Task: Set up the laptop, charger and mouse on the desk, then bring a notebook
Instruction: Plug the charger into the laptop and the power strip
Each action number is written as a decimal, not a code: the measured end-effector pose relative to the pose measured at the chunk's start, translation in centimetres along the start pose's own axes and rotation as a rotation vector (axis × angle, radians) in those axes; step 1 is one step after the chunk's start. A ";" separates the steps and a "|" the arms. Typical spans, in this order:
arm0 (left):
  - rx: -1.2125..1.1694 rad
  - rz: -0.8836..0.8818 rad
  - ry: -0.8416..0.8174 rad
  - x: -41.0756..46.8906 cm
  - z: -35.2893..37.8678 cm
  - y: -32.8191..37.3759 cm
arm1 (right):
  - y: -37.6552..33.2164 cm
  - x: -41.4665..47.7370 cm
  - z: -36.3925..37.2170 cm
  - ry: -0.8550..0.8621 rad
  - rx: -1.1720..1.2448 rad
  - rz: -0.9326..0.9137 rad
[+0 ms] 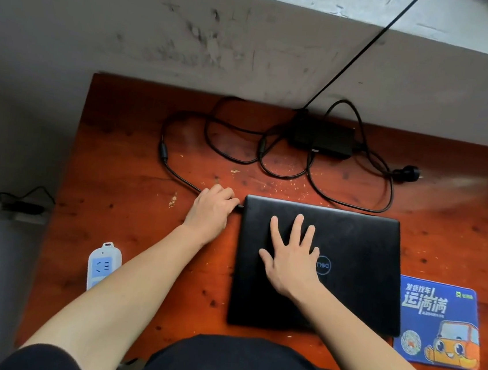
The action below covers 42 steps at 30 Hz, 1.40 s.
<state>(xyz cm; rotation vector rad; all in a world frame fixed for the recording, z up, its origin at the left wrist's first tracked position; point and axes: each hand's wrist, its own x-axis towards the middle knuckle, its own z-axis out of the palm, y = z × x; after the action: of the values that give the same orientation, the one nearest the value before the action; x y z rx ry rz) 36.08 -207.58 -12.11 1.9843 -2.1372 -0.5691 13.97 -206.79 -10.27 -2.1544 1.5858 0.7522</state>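
A closed black laptop [348,271] lies on the reddish wooden desk [123,172]. My right hand [289,259] rests flat on its lid, fingers spread. At the laptop's left edge my left hand [211,208] pinches the charger's plug [239,207], which touches the laptop's side. The charger's black brick [321,135] sits at the back of the desk, its cable [175,171] looping across the top. The wall plug [408,173] lies loose to the right of the brick. No mouse or notebook is in view.
A blue mouse pad [439,323] with an orange cartoon truck lies right of the laptop. A white power strip [103,263] hangs at the desk's left edge. A grey scuffed wall stands behind the desk, and another black cable [369,44] runs up it.
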 end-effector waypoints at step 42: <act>-0.112 -0.054 -0.016 2.4 -2.0 3.0 | 6.6 -0.5 -1.7 0.244 0.344 -0.060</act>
<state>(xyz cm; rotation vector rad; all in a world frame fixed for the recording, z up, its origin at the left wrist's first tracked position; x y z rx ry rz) 33.85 -210.17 -9.45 1.9892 -2.0187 -0.6992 7.92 -209.43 -8.47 -2.0827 1.6180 0.1820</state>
